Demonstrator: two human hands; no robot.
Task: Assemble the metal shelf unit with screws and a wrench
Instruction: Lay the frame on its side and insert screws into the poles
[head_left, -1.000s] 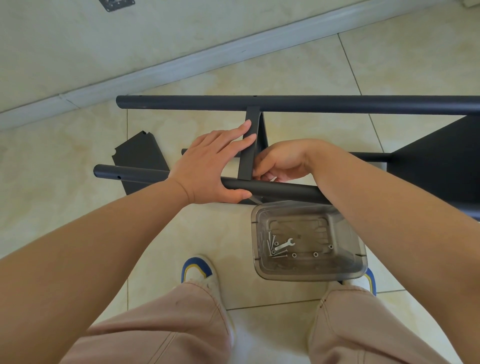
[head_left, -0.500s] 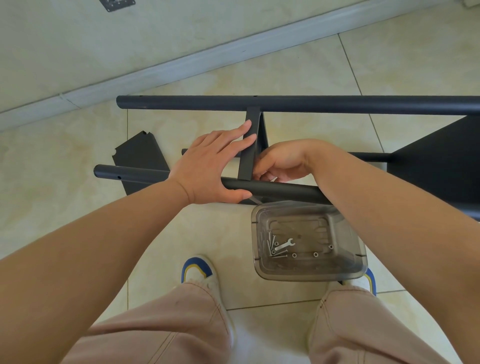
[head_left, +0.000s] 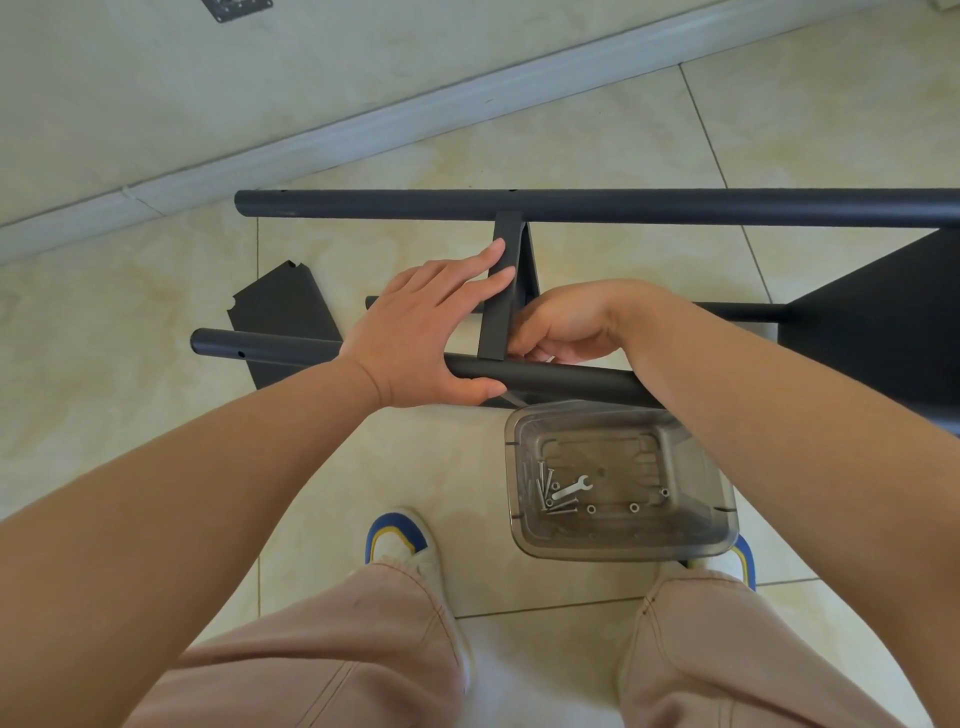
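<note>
The crossbar (head_left: 500, 306) is steadied by the spread left hand (head_left: 431, 338); right of it, the curled right hand (head_left: 563, 332) hides its pinch. Wrench (head_left: 571, 488) lies binned below. Misalignment is risked if pressure slips.

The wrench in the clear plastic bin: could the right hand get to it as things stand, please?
Probably yes. The wrench lies uncovered in the lidless bin, just below the right hand. That hand is curled at the crossbar joint and would have to let go first.
</note>
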